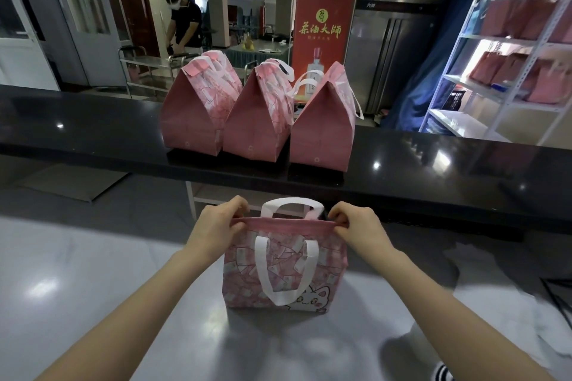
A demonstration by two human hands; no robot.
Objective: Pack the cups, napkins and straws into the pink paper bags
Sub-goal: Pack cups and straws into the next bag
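I am holding the pink bag (284, 272) by its top rim with both hands.

My left hand (216, 223) is gripping the rim's left corner and my right hand (356, 223) is pinching the right corner, fingers curled over the edge. The bag is standing upright on the grey worktop (93, 272) close in front of me, with one white handle (278, 294) hanging down its front. Three more pink bags (257, 120), their tops folded closed, are sitting side by side on the black counter (93, 133) beyond.
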